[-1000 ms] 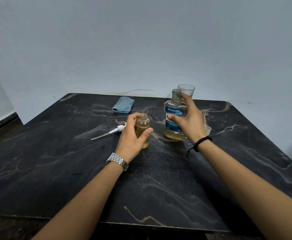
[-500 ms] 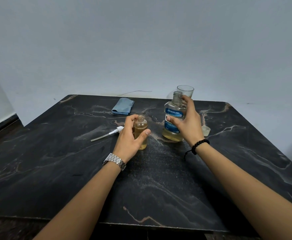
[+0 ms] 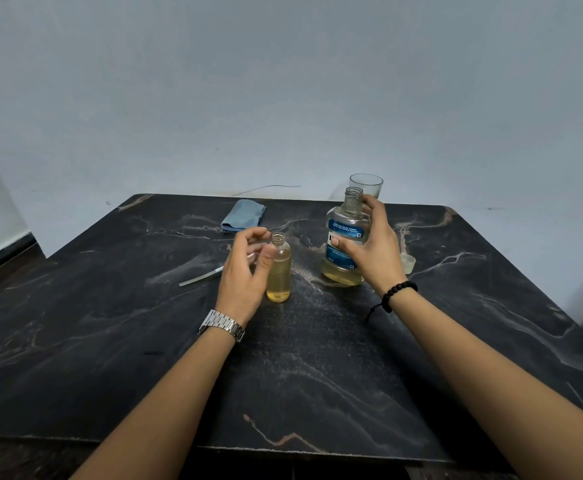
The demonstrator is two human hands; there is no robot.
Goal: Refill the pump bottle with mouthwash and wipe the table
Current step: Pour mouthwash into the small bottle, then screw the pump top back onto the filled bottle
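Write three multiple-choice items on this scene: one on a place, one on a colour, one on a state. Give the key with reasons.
1. Where does the folded cloth lie?
A. far side of the table, left of the bottles
B. under the glass
C. near edge

2. What colour is the liquid in the small bottle?
A. blue
B. amber
C. clear

3. How is the mouthwash bottle?
A. capped, lying flat
B. uncapped, upright, gripped by the right hand
C. uncapped, tipped over

Key: A, it lies beyond the left hand; B, yellowish fill; C wrong, so B: bare threaded neck.

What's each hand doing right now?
Left hand: open, fingers loose beside small amber-filled glass bottle.
Right hand: grips large clear blue-labelled mouthwash bottle.
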